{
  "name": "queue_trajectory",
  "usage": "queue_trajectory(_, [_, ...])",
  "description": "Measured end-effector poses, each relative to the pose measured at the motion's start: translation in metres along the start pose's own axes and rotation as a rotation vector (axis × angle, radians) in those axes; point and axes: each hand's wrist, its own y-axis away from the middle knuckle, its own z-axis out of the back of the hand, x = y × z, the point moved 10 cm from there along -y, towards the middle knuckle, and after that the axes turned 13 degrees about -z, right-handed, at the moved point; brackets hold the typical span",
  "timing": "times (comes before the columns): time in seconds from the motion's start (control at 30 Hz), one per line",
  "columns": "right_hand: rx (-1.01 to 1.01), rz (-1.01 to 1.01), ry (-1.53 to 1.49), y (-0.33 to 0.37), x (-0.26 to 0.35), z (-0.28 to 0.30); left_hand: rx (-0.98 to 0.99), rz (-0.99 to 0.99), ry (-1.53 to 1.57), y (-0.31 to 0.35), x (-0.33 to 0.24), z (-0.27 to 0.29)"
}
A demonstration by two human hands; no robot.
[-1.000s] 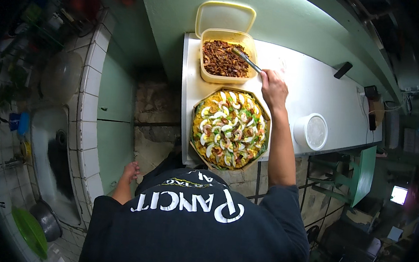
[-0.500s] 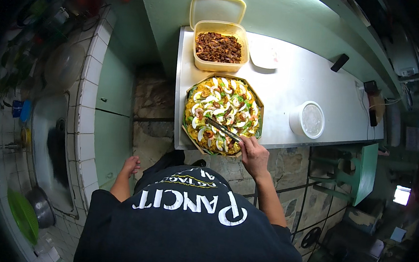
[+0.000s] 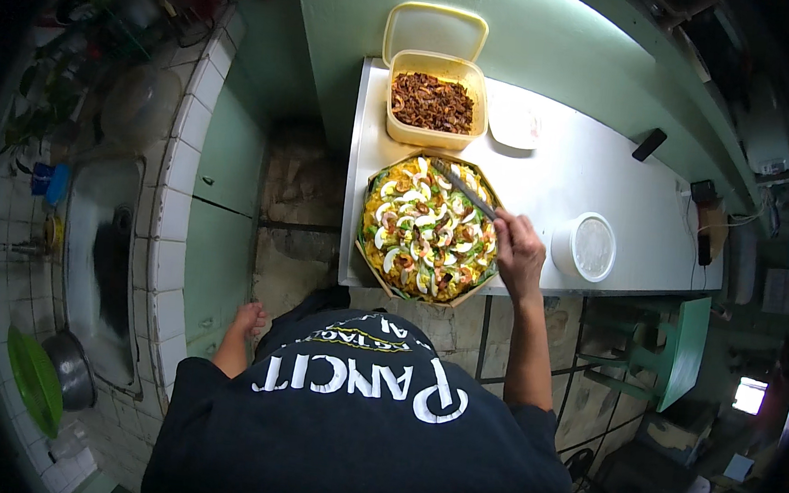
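Observation:
My right hand (image 3: 520, 255) is closed round a pair of dark metal tongs (image 3: 462, 186), whose tips reach over the far part of an egg-topped dish (image 3: 417, 236). Sliced boiled egg, green bits and brown pieces cover its yellow bed. The dish fills an octagonal tray (image 3: 474, 293) at the table's near left corner. Behind it stands a pale yellow tub (image 3: 433, 139) of brown crisp-looking bits (image 3: 433, 102), its lid (image 3: 435, 31) leaning up against the wall. Low at my side, my left hand (image 3: 249, 318) is curled closed, apart from the table.
The white table (image 3: 635, 187) also holds a flat white dish (image 3: 515, 128), a lidded white round tub (image 3: 589, 247) and a black device (image 3: 649, 144). At left is a tiled counter with a sink (image 3: 72, 277). A green chair (image 3: 685, 353) stands at right.
My right hand has moved up and to the right, carrying the tong tips from the dish's middle to its far edge. The view has shifted slightly; my left hand stays low.

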Motion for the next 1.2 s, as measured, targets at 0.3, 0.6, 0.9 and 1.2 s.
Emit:
queue_trajectory(0.3, [0.008, -0.086, 0.36, -0.151, -0.006, -0.108, -0.015, -0.02, -0.029, -0.015, -0.039, 0.01])
queue_trajectory(0.6, [0.085, 0.014, 0.391, -0.185, 0.046, -0.149, -0.066, 0.009, 0.027, -0.014, -0.051, 0.036])
queue_trajectory(0.9, [0.145, -0.174, 0.539, -0.215, -0.037, -0.137, -0.034, -0.01, -0.06, -0.026, -0.082, 0.033])
queue_trajectory(1.2, [0.21, 0.055, 0.621, -0.188, -0.033, -0.131, 0.025, -0.027, -0.04, -0.039, -0.098, 0.029])
